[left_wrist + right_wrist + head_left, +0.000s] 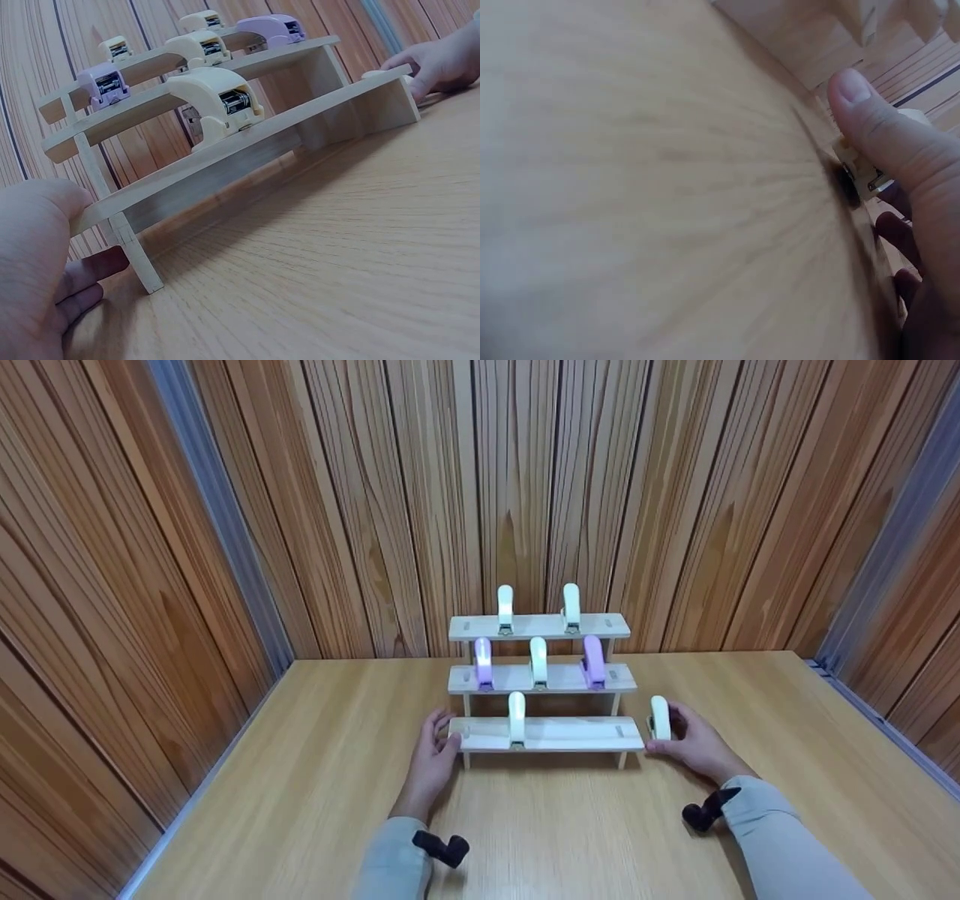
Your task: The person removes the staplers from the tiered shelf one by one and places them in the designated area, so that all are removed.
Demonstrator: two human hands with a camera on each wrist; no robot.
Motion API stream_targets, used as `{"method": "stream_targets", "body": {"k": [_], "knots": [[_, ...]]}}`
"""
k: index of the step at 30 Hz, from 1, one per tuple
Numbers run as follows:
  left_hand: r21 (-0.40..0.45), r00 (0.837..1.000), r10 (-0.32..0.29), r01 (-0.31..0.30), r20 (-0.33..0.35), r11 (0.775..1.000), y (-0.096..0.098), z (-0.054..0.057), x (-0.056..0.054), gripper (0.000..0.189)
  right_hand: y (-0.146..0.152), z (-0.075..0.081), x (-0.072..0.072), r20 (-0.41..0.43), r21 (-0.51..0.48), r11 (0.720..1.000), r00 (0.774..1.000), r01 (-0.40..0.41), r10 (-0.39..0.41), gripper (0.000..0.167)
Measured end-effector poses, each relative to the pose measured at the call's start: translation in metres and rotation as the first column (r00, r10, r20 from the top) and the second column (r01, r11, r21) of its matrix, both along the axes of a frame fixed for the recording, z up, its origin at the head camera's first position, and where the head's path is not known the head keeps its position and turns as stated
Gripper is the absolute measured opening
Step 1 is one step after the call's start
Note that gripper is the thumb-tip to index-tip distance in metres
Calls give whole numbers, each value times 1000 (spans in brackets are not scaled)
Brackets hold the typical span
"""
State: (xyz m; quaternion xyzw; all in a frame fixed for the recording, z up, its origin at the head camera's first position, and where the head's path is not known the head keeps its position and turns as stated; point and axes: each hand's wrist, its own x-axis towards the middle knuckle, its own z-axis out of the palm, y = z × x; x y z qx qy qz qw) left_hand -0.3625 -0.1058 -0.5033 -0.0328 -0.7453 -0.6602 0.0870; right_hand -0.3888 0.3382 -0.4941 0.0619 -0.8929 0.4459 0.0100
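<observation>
- White and stapler-like, one small device point(660, 718) was pinched by the right hand point(696, 744), just right of the wooden stand point(570, 733), low by the bench point(540, 840); whether it touched down was unclear.
- The left hand point(431, 754) gripped the left end of the stand's lowest tier.
- Judging by this, the step in hand was managing the pinched device while steadying the stand; the next move seemed to call for a secure pinch and clearance from the tier's right end.
- On the stand, one pale device point(517, 720) stood left of centre on the lowest tier, a mint device point(538, 662) between two purple devices point(594, 662) on the middle, and two whitish devices point(571, 607) on top.
- Behind the stand rose a wood-plank wall point(517, 472).
</observation>
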Motion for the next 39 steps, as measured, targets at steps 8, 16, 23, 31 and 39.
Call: {"method": "stream_targets", "body": {"k": [8,16,23,31,39], "knots": [[7,1000,0,0,19,1000,0,0,-1,55,7,-1,-8,12,-6,1000,1000,-13,13,103],[6,1000,-15,15,10,1000,0,-2,-2,55,22,0,-17,44,11,1000,999,-6,5,106],[-16,999,-16,16,38,1000,-1,-1,-1,56,34,1,-22,45,28,1000,999,-2,1,105],[-21,1000,-1,1,-6,1000,1,-1,-1,55,40,2,-29,66,40,999,998,19,-22,109],[-13,999,3,-3,51,1000,0,-1,0,57,42,2,-30,89,48,998,995,40,-44,114]]}}
